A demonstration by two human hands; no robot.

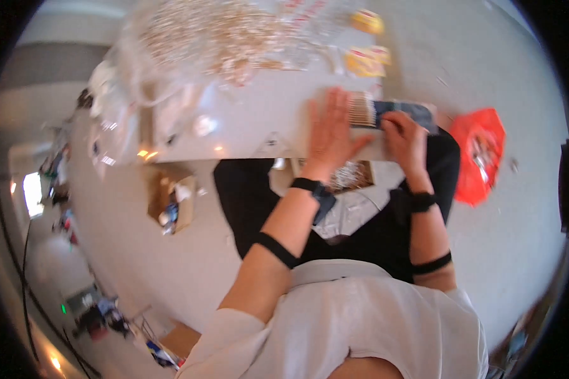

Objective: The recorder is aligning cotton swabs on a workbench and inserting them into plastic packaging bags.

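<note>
Beige thin sticks [361,110] sit by a dark-grey strip [417,114]. Left hand [331,134] spread flat, right hand [407,142] curled there, can't tell if pinching.

The smooth white tabletop [234,139] is catching small glints, while the big clear plastic bag [133,76] is shining and crinkling across it. The row of slim, pale tan sticks [361,109] is looking like matt wood; the dark blue-grey flat piece [417,115] beside it is blurring too much for me to tell cloth from plastic. The bright red plastic bag [479,167] is showing glossy creases, and the black cloth trousers [250,196] are looking matt.
</note>
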